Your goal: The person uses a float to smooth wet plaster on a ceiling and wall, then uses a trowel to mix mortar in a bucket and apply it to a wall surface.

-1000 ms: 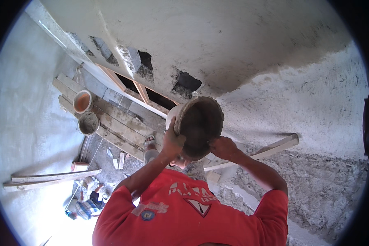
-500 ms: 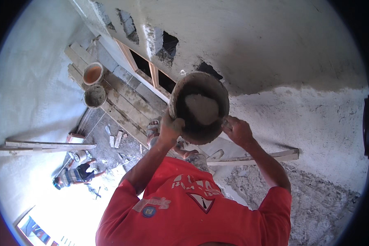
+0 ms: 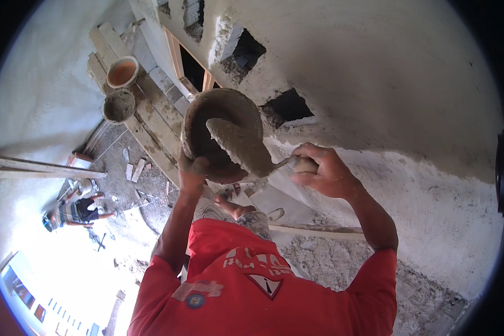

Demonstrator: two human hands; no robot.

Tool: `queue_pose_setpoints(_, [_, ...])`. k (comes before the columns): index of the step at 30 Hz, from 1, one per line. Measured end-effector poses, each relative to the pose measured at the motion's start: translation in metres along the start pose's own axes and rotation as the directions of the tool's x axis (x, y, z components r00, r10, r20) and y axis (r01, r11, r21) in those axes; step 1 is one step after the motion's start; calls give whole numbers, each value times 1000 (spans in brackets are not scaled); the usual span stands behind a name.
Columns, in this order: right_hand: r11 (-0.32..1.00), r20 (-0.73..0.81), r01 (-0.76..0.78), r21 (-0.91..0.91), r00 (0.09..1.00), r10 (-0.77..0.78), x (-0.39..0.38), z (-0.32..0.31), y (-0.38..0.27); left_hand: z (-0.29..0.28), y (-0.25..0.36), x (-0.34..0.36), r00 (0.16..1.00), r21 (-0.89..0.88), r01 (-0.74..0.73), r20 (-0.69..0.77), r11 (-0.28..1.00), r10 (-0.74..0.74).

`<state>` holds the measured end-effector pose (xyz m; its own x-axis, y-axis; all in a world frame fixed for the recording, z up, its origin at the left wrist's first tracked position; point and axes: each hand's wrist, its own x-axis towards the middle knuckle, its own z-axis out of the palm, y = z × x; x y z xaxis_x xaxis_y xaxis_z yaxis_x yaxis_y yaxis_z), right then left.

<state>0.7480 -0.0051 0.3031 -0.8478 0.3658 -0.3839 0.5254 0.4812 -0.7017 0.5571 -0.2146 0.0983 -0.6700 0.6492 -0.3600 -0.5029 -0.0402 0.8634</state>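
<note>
My left hand (image 3: 191, 175) is closed on the near left rim of a round, mortar-stained bucket (image 3: 225, 99). The bucket is tilted so that its mouth faces me. In my right hand (image 3: 330, 175) is the handle of a trowel (image 3: 303, 164), gripped from the right. A thick heap of wet grey mortar (image 3: 238, 147) covers the blade, which lies over the bucket's mouth. The heap hides much of the bucket's inside. Beyond the bucket rises a plastered wall (image 3: 375, 73), darker and damp-looking above a pale rough lower band.
Ragged holes (image 3: 290, 106) break the wall beside the bucket, near a wooden frame (image 3: 176, 56). Planks (image 3: 157, 129) at the left carry an orange-lined bucket (image 3: 122, 73) and a mortar bucket (image 3: 119, 106). Far below, another person (image 3: 73, 213) is on the rubble-strewn floor. My feet are partly visible.
The bucket has shifted left with my left hand. My right hand has come away from the rim side, and the trowel now shows with mortar heaped on it. The view has shifted too.
</note>
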Motion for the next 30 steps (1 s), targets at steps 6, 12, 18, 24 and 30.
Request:
queue_pose_setpoints(6, [898, -233, -430, 87, 868, 438, 4, -43, 71, -38, -3, -3, 992, 95, 43, -120, 995, -32])
queue_pose_setpoints(12, [793, -695, -596, -128, 624, 356, -81, -110, -12, -31, 24, -20, 983, 121, 119, -152, 985, -100])
queue_pose_setpoints(18, [899, -146, -123, -420, 987, 67, -71, -18, 28, 10, 31, -31, 998, 108, 42, 50, 993, -48])
queue_pose_setpoints(24, [584, -91, -76, -808, 996, 4, -27, 35, 34, 63, 38, -42, 975, 139, -17, 220, 990, -14])
queue_pose_setpoints(30, [820, -20, -118, -561, 992, 128, -44, 64, 83, 93, 29, -41, 943, 308, -177, 326, 935, 71])
